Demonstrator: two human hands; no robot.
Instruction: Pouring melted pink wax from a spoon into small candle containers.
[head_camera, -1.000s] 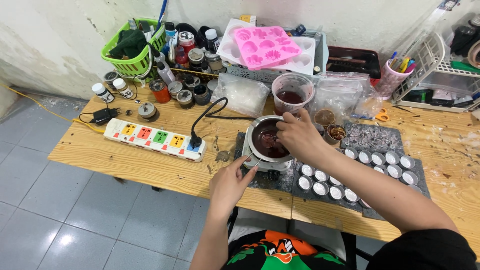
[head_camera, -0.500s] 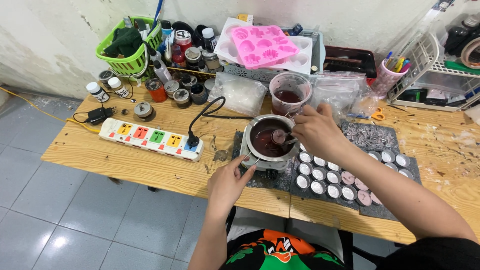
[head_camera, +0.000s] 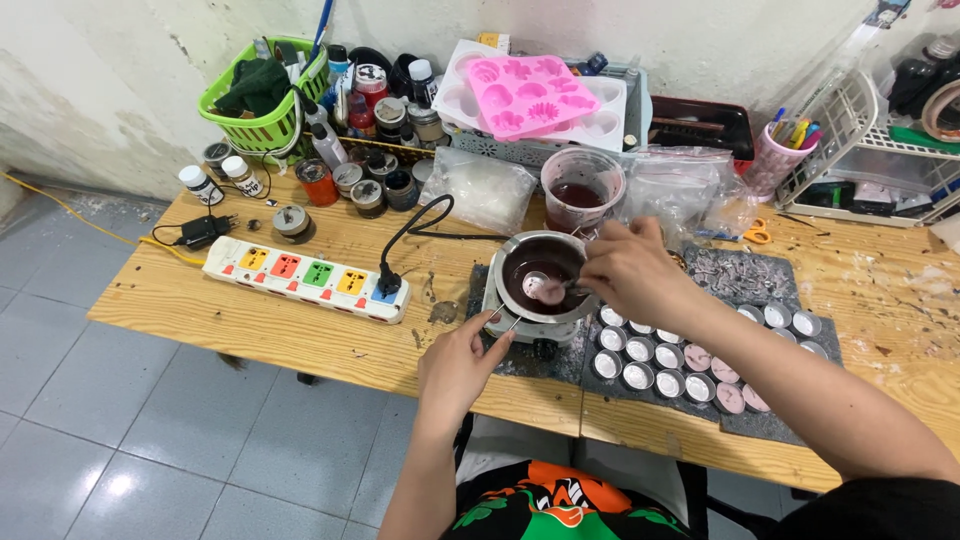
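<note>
A small metal pot (head_camera: 520, 250) of dark red liquid sits on a little white heater (head_camera: 500, 322) at the middle of the wooden table. My left hand (head_camera: 460, 365) pinches the pot's thin wire handle (head_camera: 505, 318) at its near edge. My right hand (head_camera: 628, 268) grips a metal spoon (head_camera: 545, 288), its bowl holding pinkish liquid just above the pot. Rows of small round metal cups (head_camera: 655, 365) stand on a grey mat to the right of the heater; a few of them hold pink wax.
A multicoloured power strip (head_camera: 305, 275) lies left of the heater with a black plug in it. Behind are a plastic beaker of red liquid (head_camera: 582, 190), a pink mould (head_camera: 535, 95), jars, a green basket (head_camera: 262, 95) and bags. Orange scissors (head_camera: 764, 232) lie at right.
My right hand drew back from over the pot towards its right rim, and the spoon came up out of the liquid with pinkish wax in its bowl. My left hand stayed on the handle.
</note>
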